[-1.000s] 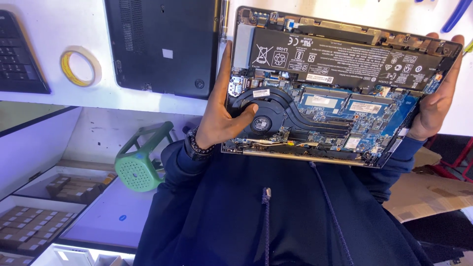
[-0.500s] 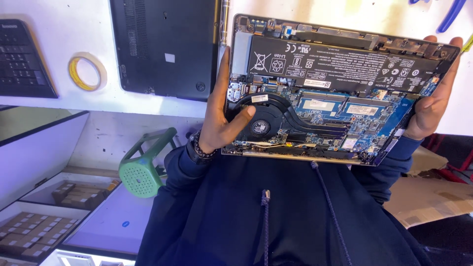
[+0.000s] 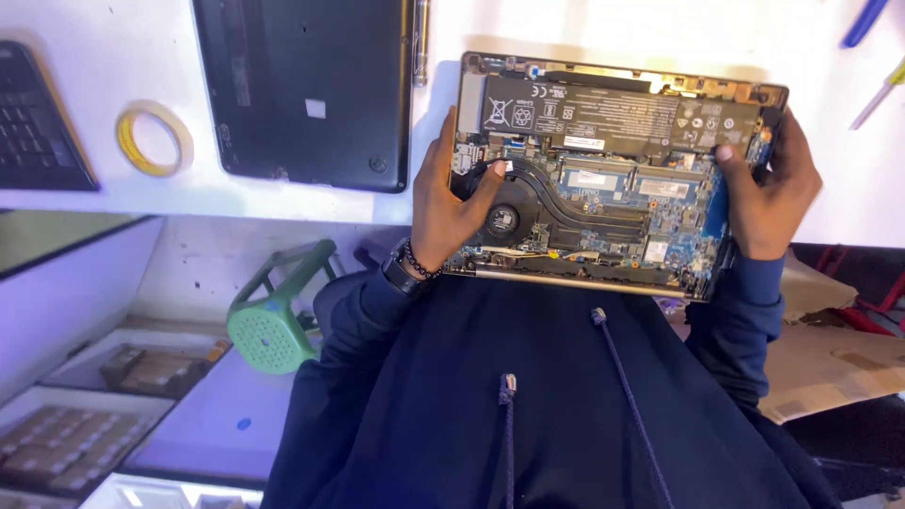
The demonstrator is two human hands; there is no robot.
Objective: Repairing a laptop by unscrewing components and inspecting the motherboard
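Note:
An opened laptop base (image 3: 613, 188) faces me with its insides bare: a long black battery along the far edge, a blue circuit board, copper heat pipes and a round fan. My left hand (image 3: 448, 203) grips its left side, thumb resting on the board just above the fan. My right hand (image 3: 768, 193) grips its right edge, thumb lying on the board near the battery's end. The base is held over the near edge of a white worktop (image 3: 94, 203), close to my dark hooded top.
On the worktop lie a black laptop bottom cover (image 3: 302, 90), a roll of yellow tape (image 3: 151, 139), a black keyboard (image 3: 33, 123) at far left, and pen-like tools (image 3: 872, 90) at top right. Below are a green stool (image 3: 273, 316), keyboard trays (image 3: 66, 452) and cardboard (image 3: 830, 358).
The laptop base has levelled out and sits more squarely to me. My right hand has slid further over its right edge. The view has shifted a little.

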